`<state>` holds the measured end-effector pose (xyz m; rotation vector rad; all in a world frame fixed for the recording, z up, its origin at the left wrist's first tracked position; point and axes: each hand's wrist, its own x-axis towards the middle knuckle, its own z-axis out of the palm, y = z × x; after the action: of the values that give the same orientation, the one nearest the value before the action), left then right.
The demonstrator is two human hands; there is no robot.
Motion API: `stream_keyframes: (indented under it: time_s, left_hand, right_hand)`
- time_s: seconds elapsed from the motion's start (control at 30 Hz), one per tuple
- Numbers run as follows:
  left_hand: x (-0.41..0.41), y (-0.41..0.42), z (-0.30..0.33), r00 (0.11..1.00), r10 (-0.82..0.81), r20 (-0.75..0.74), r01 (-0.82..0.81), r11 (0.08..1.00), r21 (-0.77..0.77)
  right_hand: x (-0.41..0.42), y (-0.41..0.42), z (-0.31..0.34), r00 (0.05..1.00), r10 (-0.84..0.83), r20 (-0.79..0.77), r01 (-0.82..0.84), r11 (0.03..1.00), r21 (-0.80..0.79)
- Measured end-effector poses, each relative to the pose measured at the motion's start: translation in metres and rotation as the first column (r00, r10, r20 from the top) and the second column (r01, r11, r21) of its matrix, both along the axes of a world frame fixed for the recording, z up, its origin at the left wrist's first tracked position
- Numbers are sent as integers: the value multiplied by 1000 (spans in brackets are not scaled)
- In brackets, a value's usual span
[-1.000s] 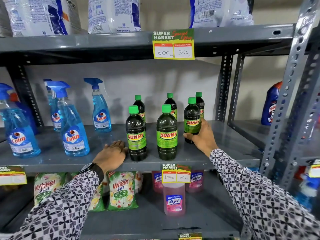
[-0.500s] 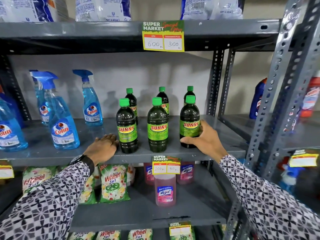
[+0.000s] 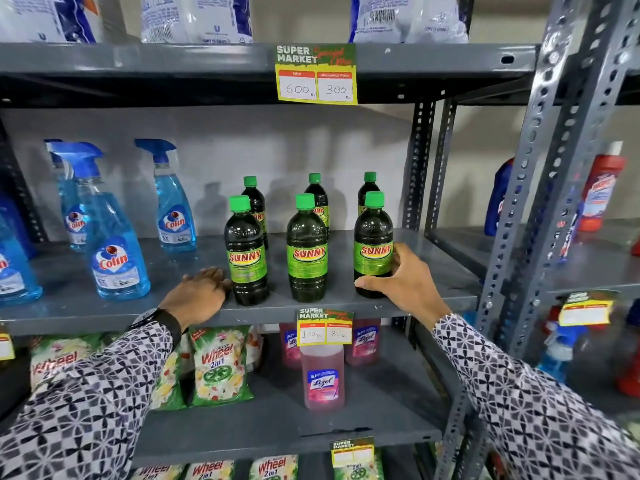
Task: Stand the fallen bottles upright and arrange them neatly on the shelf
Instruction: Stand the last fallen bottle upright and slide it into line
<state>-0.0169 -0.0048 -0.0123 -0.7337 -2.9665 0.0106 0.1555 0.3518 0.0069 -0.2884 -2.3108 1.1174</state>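
Observation:
Several dark Sunny bottles with green caps stand upright in two rows on the grey middle shelf [image 3: 173, 306]. The front row holds the left bottle [image 3: 246, 251], the middle bottle [image 3: 306, 251] and the right bottle [image 3: 373, 247]. Three more stand behind them: back left bottle [image 3: 254, 199], back middle bottle [image 3: 317, 195], back right bottle [image 3: 367, 188]. My right hand [image 3: 403, 282] wraps the lower part of the front right bottle. My left hand [image 3: 202, 289] lies flat on the shelf, fingertips touching the base of the front left bottle.
Blue Colin spray bottles [image 3: 114, 244] stand on the same shelf to the left. Pink Lizol bottles [image 3: 322, 379] and Wheel packets [image 3: 218, 368] fill the shelf below. A price tag [image 3: 317, 74] hangs from the upper shelf. A grey upright post [image 3: 540, 168] rises at right.
The front right bottle has moved forward and rightward in my right hand, into line with the front row. My left hand has stayed by the left bottle. The camera has shifted.

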Motion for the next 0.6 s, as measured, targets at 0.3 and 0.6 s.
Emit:
stream_keyframes:
  time_s: [0.3, 0.6]
  left_hand:
    - [39, 3, 6, 977, 198, -81, -111, 792, 600]
    - [52, 5, 4, 977, -163, 139, -103, 215, 971]
  right_hand:
    - [25, -27, -16, 922, -197, -333, 232, 970, 68]
    - [-4, -144, -13, 953, 244, -177, -199, 950, 239]
